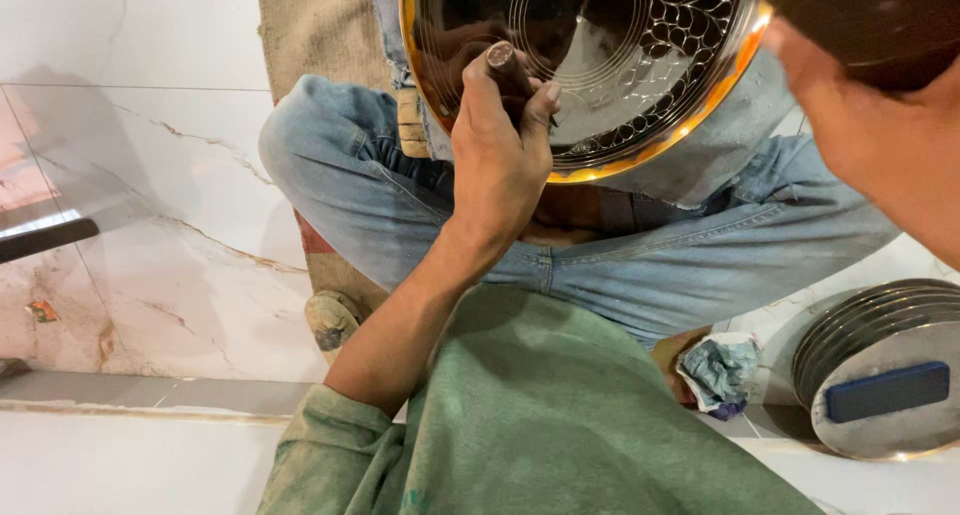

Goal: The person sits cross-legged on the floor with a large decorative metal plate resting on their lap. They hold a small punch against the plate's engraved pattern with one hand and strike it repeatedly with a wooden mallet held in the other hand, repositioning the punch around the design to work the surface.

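We're resting an engraved metal plate [620, 65] on our lap at upper centre. Our left hand [497, 155] is gripping a wooden-handled tool [512, 72], fingers pressed together, against it. Right hand [860, 125] at right: fingers out of frame, can't tell.

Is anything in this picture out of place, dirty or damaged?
Nothing looks damaged. The left hand holds a wooden-handled tool on the engraved round plate. A crumpled cloth lies on the floor beside the stack of plates. The green sleeve looks dusty.
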